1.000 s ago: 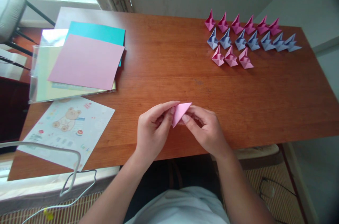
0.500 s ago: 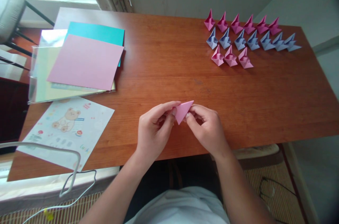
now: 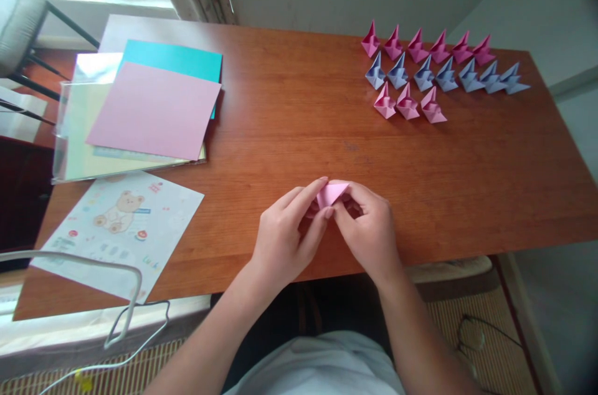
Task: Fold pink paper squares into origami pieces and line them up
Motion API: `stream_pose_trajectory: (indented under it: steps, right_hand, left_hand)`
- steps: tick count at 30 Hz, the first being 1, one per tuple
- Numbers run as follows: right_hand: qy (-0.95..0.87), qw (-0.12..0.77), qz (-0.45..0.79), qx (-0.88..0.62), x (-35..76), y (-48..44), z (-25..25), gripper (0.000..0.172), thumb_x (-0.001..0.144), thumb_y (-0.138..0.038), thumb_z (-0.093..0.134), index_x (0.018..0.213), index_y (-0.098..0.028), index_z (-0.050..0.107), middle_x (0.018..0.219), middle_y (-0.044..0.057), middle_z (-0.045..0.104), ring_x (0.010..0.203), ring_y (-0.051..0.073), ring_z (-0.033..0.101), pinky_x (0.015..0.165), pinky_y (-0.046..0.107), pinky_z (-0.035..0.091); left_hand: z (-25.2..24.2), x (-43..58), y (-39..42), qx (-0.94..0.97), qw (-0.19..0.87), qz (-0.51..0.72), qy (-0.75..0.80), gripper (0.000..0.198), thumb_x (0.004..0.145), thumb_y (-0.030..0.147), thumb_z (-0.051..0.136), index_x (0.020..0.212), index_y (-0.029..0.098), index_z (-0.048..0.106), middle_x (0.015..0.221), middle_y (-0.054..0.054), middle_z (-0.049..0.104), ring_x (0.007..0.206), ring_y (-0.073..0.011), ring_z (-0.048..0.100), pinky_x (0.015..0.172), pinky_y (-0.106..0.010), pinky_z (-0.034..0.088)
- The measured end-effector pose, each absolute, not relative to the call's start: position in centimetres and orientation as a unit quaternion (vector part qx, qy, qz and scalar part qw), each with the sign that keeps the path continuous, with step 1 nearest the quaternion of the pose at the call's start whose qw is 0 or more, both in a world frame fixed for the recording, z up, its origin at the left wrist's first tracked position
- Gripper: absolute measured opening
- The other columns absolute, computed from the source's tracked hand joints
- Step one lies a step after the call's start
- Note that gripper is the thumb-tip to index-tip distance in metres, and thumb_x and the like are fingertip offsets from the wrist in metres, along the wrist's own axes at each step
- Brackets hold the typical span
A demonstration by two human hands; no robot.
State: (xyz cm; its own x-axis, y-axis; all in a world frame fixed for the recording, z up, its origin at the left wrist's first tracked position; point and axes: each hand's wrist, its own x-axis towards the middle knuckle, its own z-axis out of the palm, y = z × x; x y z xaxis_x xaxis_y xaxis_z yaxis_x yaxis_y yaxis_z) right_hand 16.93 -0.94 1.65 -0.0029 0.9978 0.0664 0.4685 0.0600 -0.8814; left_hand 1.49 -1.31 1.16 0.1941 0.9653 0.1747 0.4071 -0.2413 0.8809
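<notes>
A small piece of folded pink paper [image 3: 331, 194] is held above the front part of the wooden table [image 3: 280, 127]. My left hand [image 3: 292, 227] pinches it from the left, thumb below and index finger over the top. From the other side, the fingers and thumb of my right hand [image 3: 369, 220] are closed on its right part. Fingers cover some of the folds. Beyond, at the back right, stand rows of folded paper pieces: dark pink ones [image 3: 439, 47], blue ones [image 3: 423, 75] and lighter pink ones [image 3: 407, 103].
Left on the table lie a pink sheet [image 3: 156, 111], a teal sheet [image 3: 182, 58] and a clear sleeve [image 3: 70, 146] of pale paper. A bear-printed sheet [image 3: 154, 214] is in front of them. A white bent tube [image 3: 93, 262] crosses the lower left corner.
The folded pink paper has turned from pointing down to lying flatter and shifted slightly right. My left hand has moved right, closer to my right hand, with its thumb now under the paper.
</notes>
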Motion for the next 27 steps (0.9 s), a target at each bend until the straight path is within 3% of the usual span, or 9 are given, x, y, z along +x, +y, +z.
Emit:
stream_pose_trajectory:
  steps: [11, 18, 24, 27]
  right_hand:
    - [-0.687, 0.353, 0.275, -0.572, 17.6, -1.1, 2.4, 0.015, 0.093, -0.013, 0.058, 0.094, -0.023, 0.069, 0.091, 0.004, 0.075, 0.085, 0.021, 0.071, 0.076, 0.032, 0.053]
    - [-0.706, 0.345, 0.276, -0.553, 17.8, -1.1, 3.0, 0.015, 0.093, -0.013, 0.057, 0.097, -0.022, 0.067, 0.085, 0.003, 0.07, 0.08, 0.019, 0.067, 0.075, 0.031, 0.053]
    - [-0.712, 0.345, 0.276, -0.546, 17.8, -1.4, 2.7, 0.015, 0.096, -0.022, 0.06, 0.109, -0.024, 0.067, 0.093, 0.005, 0.074, 0.082, 0.02, 0.069, 0.077, 0.034, 0.057]
    - [-0.722, 0.342, 0.272, -0.536, 17.7, -1.6, 2.6, 0.016, 0.097, -0.022, 0.061, 0.112, -0.024, 0.068, 0.094, 0.005, 0.075, 0.083, 0.02, 0.07, 0.079, 0.035, 0.057]
  left_hand:
    - [0.8, 1.6, -1.5, 0.717, 0.32, 0.374, 0.494, 0.035, 0.099, 0.026, 0.057, 0.133, 0.016, 0.063, 0.099, -0.008, 0.077, 0.085, -0.017, 0.072, 0.081, -0.027, 0.057]
    - [0.7, 1.6, -1.6, 0.733, 0.286, 0.381, 0.485, 0.036, 0.099, 0.022, 0.055, 0.133, 0.014, 0.062, 0.112, -0.012, 0.078, 0.095, -0.0186, 0.075, 0.084, -0.025, 0.058]
    - [0.5, 1.6, -1.7, 0.721, 0.299, 0.368, 0.505, 0.038, 0.094, 0.016, 0.054, 0.13, 0.016, 0.064, 0.113, -0.01, 0.079, 0.096, -0.0187, 0.076, 0.089, -0.027, 0.059]
    - [0.5, 1.6, -1.8, 0.684, 0.34, 0.374, 0.526, 0.034, 0.091, 0.015, 0.056, 0.124, 0.018, 0.066, 0.106, -0.007, 0.08, 0.088, -0.0169, 0.077, 0.081, -0.025, 0.061]
